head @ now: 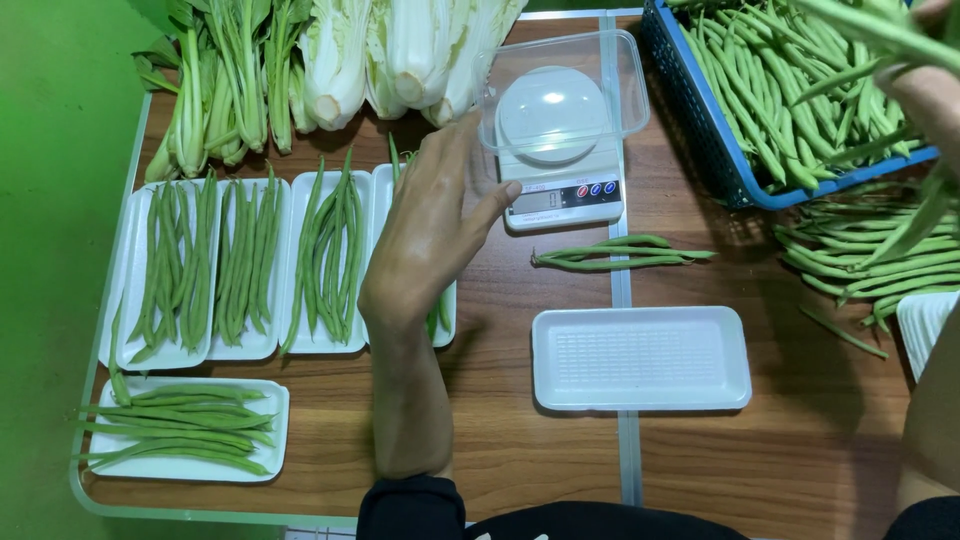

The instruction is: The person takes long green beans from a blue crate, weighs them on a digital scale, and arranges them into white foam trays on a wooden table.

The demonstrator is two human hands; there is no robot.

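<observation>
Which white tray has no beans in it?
The tray lying alone in front of the scale, right of the left hand. It is bare inside; the trays on the left all hold green beans.

leafy greens (pixel 215 85) | white cabbages (pixel 400 55) | four filled bean trays (pixel 245 265) | empty foam tray (pixel 640 358)

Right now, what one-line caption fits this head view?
Left hand reaches toward a digital scale; right hand lifts green beans over a blue basket, near an empty foam tray.
</observation>
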